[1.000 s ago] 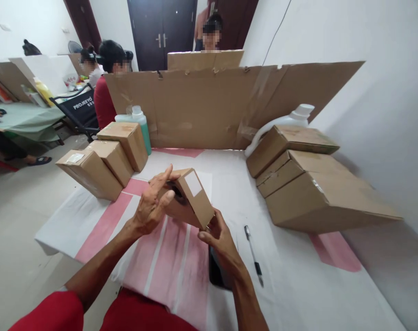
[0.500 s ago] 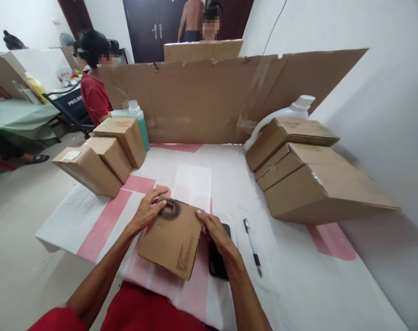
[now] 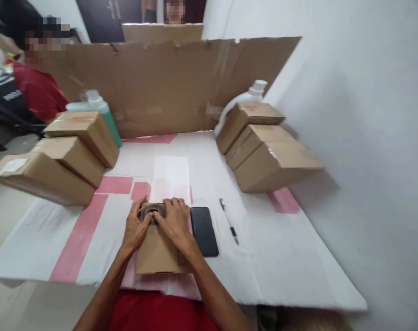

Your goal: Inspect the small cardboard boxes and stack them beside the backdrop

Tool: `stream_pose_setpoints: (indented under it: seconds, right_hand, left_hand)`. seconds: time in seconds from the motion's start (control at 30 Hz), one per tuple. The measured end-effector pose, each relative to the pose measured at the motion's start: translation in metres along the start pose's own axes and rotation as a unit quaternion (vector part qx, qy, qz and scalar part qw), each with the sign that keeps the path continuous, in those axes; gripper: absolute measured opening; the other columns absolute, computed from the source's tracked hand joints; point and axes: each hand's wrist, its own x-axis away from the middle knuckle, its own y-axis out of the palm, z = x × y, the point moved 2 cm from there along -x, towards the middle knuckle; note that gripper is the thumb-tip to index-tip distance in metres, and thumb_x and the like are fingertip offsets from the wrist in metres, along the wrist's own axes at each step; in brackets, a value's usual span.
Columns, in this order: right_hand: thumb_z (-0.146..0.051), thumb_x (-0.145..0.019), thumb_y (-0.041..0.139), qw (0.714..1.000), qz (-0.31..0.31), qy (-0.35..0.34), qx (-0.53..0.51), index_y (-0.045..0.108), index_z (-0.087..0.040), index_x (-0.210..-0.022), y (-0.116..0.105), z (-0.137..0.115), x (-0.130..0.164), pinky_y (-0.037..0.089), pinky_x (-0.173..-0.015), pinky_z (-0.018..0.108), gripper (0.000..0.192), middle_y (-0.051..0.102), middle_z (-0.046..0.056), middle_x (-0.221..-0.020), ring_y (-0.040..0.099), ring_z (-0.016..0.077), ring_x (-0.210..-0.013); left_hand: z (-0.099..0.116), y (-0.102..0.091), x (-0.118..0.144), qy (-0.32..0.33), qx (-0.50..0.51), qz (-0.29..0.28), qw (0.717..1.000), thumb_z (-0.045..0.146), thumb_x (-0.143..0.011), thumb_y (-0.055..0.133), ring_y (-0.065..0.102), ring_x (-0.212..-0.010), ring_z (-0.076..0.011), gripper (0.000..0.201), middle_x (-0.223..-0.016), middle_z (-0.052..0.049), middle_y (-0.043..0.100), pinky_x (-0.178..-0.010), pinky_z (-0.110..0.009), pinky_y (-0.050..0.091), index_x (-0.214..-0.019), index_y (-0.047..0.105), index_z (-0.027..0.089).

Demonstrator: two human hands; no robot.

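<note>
A small brown cardboard box lies on the cloth in front of me, close to the table's near edge. On its far end is a dark brown ring, partly covered by my fingers; whether it is loose or part of the box I cannot tell. My left hand grips the box's far left side, thumb on the ring. Over the far right part, my right hand is closed, its thumb meeting the left one at the ring. A black phone lies just right of the box.
A pen lies right of the phone. Cardboard boxes stand at left and right, with a green bottle and a white jug behind them. A cardboard partition closes the back; a person in red sits beyond.
The box has gone from tilted in my hands to lying squarer on the table. My right hand has moved left from its edge onto the ring, uncovering the phone. The view has turned right.
</note>
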Motion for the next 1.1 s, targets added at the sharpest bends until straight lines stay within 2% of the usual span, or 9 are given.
stream_pose_setpoints:
  seconds: [0.33,0.43,0.53,0.63,0.73,0.83,0.97,1.03,1.1]
  right_hand:
    - [-0.037,-0.093,0.063,0.998,0.028,0.058,0.016,0.072,-0.02,-0.107,-0.009,0.024,0.008,0.039,-0.105,0.053,0.023,0.074,0.012,-0.117,0.056,0.0335,-0.121]
    - [-0.039,-0.094,0.066,0.998,0.044,0.034,-0.036,0.069,-0.021,-0.123,-0.011,0.031,0.012,0.037,-0.11,0.053,0.035,0.07,0.013,-0.131,0.054,0.0334,-0.128]
    - [-0.044,-0.093,0.068,0.985,0.13,0.01,-0.111,0.063,-0.022,-0.136,-0.03,0.054,0.024,0.039,-0.112,0.05,0.049,0.065,0.014,-0.141,0.053,0.032,-0.132]
    - [-0.047,-0.093,0.063,0.966,0.208,0.094,-0.119,0.069,-0.024,-0.116,-0.058,0.101,0.044,0.046,-0.097,0.046,0.033,0.073,0.013,-0.113,0.063,0.0313,-0.109]
    - [-0.045,-0.083,0.072,0.949,0.187,0.232,-0.106,0.065,-0.027,-0.081,-0.077,0.152,0.065,0.041,-0.068,0.038,0.019,0.065,0.006,-0.068,0.06,0.0271,-0.071]
    - [-0.038,-0.069,0.082,0.944,0.15,0.265,-0.127,0.054,-0.029,-0.057,-0.082,0.182,0.078,0.031,-0.058,0.036,0.032,0.055,0.002,-0.05,0.051,0.0222,-0.053]
    - [-0.042,-0.069,0.081,0.94,0.127,0.252,-0.192,0.056,-0.027,-0.053,-0.083,0.188,0.078,0.034,-0.052,0.036,0.034,0.057,0.003,-0.046,0.049,0.0186,-0.044]
    - [-0.052,-0.077,0.074,0.929,0.15,0.248,-0.232,0.058,-0.026,-0.064,-0.085,0.176,0.074,0.038,-0.05,0.034,0.033,0.061,0.003,-0.052,0.053,0.0184,-0.046]
    - [-0.058,-0.083,0.069,0.901,0.168,0.226,-0.33,0.06,-0.024,-0.078,-0.084,0.152,0.065,0.044,-0.05,0.031,0.035,0.067,0.003,-0.063,0.06,0.0184,-0.052]
  left_hand:
    - [0.009,0.035,0.002,0.024,-0.064,-0.008,0.998,0.027,-0.085,0.059,0.06,-0.131,-0.0307,0.05,-0.139,-0.012,0.065,-0.114,-0.052,0.047,-0.134,0.064,0.021]
    - [0.01,0.036,0.002,0.021,-0.068,-0.013,0.997,0.029,-0.085,0.06,0.06,-0.13,-0.0309,0.05,-0.138,-0.012,0.066,-0.112,-0.052,0.049,-0.133,0.064,0.021]
    - [0.009,0.033,0.0,0.011,-0.065,-0.024,0.998,0.035,-0.085,0.065,0.062,-0.127,-0.0313,0.05,-0.137,-0.013,0.065,-0.109,-0.051,0.05,-0.132,0.065,0.021]
    - [0.009,0.032,-0.002,0.003,-0.059,-0.031,0.998,0.04,-0.086,0.067,0.065,-0.119,-0.0309,0.044,-0.131,-0.012,0.068,-0.104,-0.05,0.053,-0.126,0.068,0.022]
    - [0.01,0.034,-0.003,0.001,-0.052,-0.029,0.998,0.042,-0.088,0.065,0.065,-0.114,-0.0309,0.039,-0.125,-0.011,0.07,-0.101,-0.05,0.053,-0.121,0.07,0.021]
    - [0.007,0.035,-0.001,-0.002,-0.036,-0.032,0.999,0.044,-0.089,0.066,0.065,-0.118,-0.0306,0.042,-0.129,-0.012,0.068,-0.104,-0.05,0.052,-0.123,0.069,0.02]
    - [-0.003,0.029,0.009,-0.019,0.013,-0.074,0.997,0.049,-0.085,0.072,0.063,-0.13,-0.0315,0.08,-0.15,-0.018,0.057,-0.111,-0.049,0.051,-0.154,0.043,0.02]
    - [-0.009,0.025,0.017,-0.016,0.046,-0.115,0.992,0.049,-0.082,0.075,0.051,-0.145,-0.0347,0.1,-0.163,-0.02,0.042,-0.119,-0.052,0.043,-0.163,0.025,0.02]
    - [-0.015,0.023,0.024,-0.002,0.061,-0.147,0.987,0.049,-0.081,0.077,0.037,-0.154,-0.0365,0.106,-0.169,-0.02,0.03,-0.126,-0.054,0.033,-0.165,0.018,0.02]
